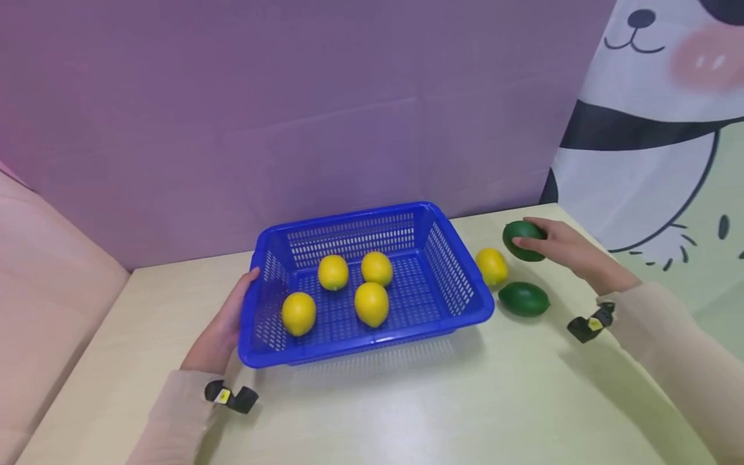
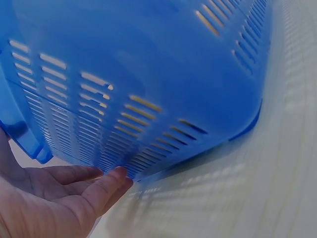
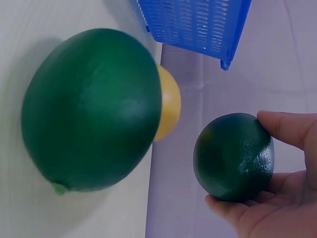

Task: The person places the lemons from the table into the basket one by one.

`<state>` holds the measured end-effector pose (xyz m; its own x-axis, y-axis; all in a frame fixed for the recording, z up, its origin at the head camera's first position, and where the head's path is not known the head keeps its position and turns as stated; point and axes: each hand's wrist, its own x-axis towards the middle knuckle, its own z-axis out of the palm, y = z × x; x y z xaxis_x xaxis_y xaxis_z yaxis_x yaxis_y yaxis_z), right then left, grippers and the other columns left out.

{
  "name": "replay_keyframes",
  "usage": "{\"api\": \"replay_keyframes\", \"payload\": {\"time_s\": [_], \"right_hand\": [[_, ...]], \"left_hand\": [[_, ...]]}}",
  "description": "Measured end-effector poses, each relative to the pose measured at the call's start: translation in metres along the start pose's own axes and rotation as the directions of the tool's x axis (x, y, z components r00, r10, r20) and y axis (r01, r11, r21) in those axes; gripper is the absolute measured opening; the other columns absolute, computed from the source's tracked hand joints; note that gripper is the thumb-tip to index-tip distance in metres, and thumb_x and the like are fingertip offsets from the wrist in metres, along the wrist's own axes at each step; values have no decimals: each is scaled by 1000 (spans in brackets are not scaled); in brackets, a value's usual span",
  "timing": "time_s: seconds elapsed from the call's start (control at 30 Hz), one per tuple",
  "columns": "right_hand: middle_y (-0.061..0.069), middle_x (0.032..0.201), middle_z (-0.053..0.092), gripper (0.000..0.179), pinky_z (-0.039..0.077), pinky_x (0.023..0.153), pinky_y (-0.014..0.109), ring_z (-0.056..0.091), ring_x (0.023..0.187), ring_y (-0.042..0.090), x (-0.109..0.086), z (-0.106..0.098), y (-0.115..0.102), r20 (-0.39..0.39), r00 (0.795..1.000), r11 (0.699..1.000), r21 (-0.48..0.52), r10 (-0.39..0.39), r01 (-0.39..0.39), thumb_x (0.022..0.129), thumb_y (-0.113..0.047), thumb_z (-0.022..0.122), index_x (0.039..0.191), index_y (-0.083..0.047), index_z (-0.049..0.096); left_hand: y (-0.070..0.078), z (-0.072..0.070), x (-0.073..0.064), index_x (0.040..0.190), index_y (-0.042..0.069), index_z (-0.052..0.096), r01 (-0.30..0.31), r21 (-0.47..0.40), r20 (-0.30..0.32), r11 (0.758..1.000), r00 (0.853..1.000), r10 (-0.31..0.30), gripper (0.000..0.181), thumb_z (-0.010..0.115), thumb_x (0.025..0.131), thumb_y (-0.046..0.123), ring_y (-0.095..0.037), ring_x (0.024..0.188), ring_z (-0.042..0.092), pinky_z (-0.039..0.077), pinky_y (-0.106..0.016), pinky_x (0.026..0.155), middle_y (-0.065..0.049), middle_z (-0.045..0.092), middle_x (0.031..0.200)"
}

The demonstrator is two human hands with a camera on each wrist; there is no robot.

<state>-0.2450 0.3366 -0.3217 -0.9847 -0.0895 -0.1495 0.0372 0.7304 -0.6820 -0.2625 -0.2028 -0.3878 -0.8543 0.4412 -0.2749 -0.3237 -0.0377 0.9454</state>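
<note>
A blue plastic basket (image 1: pixel 372 337) with slotted walls stands on the table, with several yellow lemons (image 1: pixel 371 304) on its floor. At its left side my left hand (image 1: pixel 229 316) holds the rim, thumb at the edge and fingers (image 2: pixel 101 191) against the outer wall. Right of the basket, my right hand (image 1: pixel 564 248) grips a dark green lime (image 1: pixel 523 240) between thumb and fingers, above the table. Beneath it lies a second green lime (image 1: pixel 524 299), large in the right wrist view. One more lemon (image 1: pixel 491 267) sits between that lime and the basket's right wall.
The pale table (image 1: pixel 372 413) meets a purple backdrop (image 1: pixel 325 129) behind the basket. A panda-printed cloth (image 1: pixel 639 174) hangs at the right, a pink cloth (image 1: pixel 46 271) at the left. Each wrist wears a small black camera (image 1: pixel 589 323).
</note>
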Motion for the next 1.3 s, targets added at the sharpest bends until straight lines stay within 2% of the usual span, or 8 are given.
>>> {"api": "replay_keyframes", "payload": {"time_s": [0.27, 0.47, 0.67, 0.83, 1.03, 1.3], "right_hand": [[22, 113, 53, 63, 43, 83, 39, 49, 95, 29, 3, -1, -15, -10, 999, 998, -39, -47, 47, 98, -34, 50, 140, 8, 31], [20, 111, 53, 60, 42, 83, 40, 48, 93, 28, 6, -2, -29, -31, 998, 997, -48, -60, 58, 97, -35, 51, 140, 3, 34], [17, 101, 53, 49, 40, 79, 40, 46, 90, 28, 7, -2, -46, -50, 995, 995, -54, -82, 79, 97, -36, 51, 130, -1, 45], [16, 97, 53, 47, 39, 78, 40, 46, 88, 28, 10, -2, -59, -50, 995, 994, -65, -89, 85, 97, -36, 50, 128, -2, 45], [19, 105, 53, 55, 39, 77, 40, 45, 90, 28, 13, -2, -73, -48, 995, 994, -69, -85, 82, 96, -37, 51, 137, -2, 39], [22, 123, 51, 58, 40, 91, 50, 47, 102, 33, 17, 3, -91, -27, 996, 996, -26, -87, 86, 96, -36, 52, 140, -4, 36]], "left_hand": [[1, 0, -1, 150, 4, 0, -4, 7, 6, 1000, 1000, 4, 79, 20, 96, 58, -8, 102, 55, 45, -28, 89, 0, 49, 123], [1, 0, 0, 150, 5, 0, 0, 12, 1, 1000, 1000, 0, 79, 20, 96, 58, -8, 103, 55, 44, -28, 90, -3, 47, 127], [1, 0, 0, 150, 5, 1, -9, 12, 10, 1000, 1000, 9, 79, 21, 96, 58, -9, 104, 54, 44, -29, 90, -2, 48, 126], [1, -1, 0, 150, 4, 1, -6, 9, 5, 1000, 1000, 6, 78, 20, 96, 58, -9, 103, 55, 45, -29, 90, 0, 50, 123], [2, -1, 1, 151, 8, -1, 0, 19, 1, 1000, 1000, 0, 79, 21, 96, 60, -9, 105, 53, 44, -30, 91, -6, 42, 133], [1, 0, 0, 150, 4, 1, 0, -20, -4, 1000, 1000, 0, 78, 22, 96, 57, -8, 99, 57, 46, -28, 87, 6, 55, 114]]}}
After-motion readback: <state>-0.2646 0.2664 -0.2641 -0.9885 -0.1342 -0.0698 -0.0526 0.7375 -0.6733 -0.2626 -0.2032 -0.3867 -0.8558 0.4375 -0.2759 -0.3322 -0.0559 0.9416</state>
